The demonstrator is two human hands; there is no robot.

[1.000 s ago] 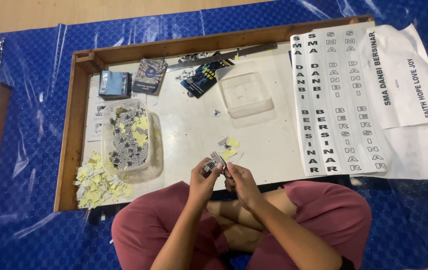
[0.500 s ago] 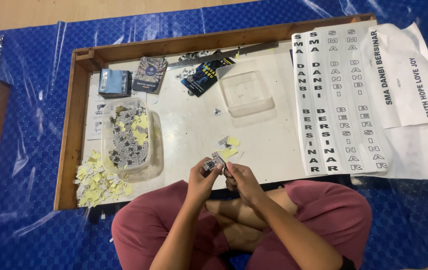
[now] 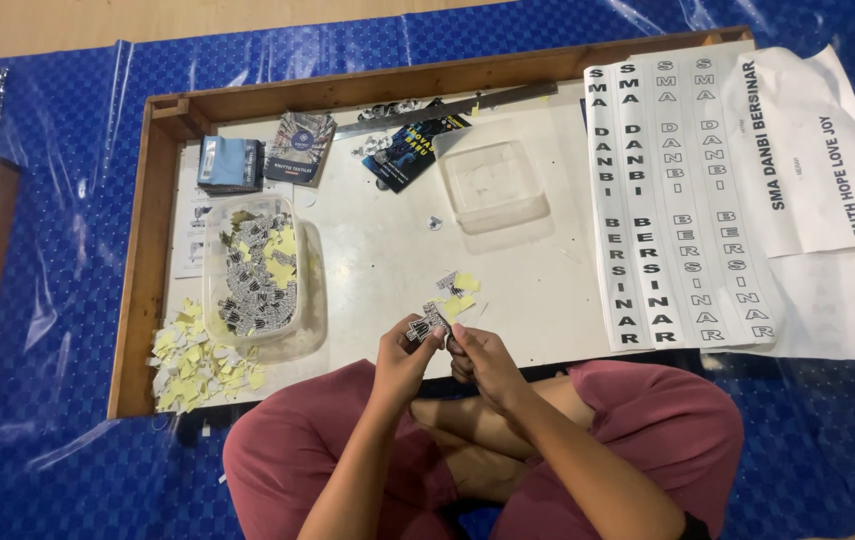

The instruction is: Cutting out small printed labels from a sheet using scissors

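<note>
The low desk [image 3: 377, 270] has a raised wooden rim along its far and left sides, and the near edge lies just above the person's crossed knees. Most open white surface sits in the middle, between the clear tub of cut slips [image 3: 250, 272] on the left and the long printed strips of paper [image 3: 672, 200] on the right. An empty clear lid [image 3: 495, 183] rests toward the far side, with a metal ruler [image 3: 447, 108] and small booklets [image 3: 297, 148] along the far rim. A heap of yellow and white scraps [image 3: 192, 362] crowds the near left corner. Blue plastic sheeting [image 3: 57, 250] covers the floor all around.

Both hands meet at the near edge. The left hand [image 3: 402, 352] is curled, thumb and fingers pinching a small printed sticker [image 3: 426, 326]. The right hand [image 3: 482, 358] is also closed in, its fingertips touching the same piece from the right side. The sticker is tiny; it seems to lie slanted, long side running from near-left to far-right, though I cannot tell for certain. A few yellow backing bits [image 3: 457, 298] lie on the desk just beyond the fingers.
</note>
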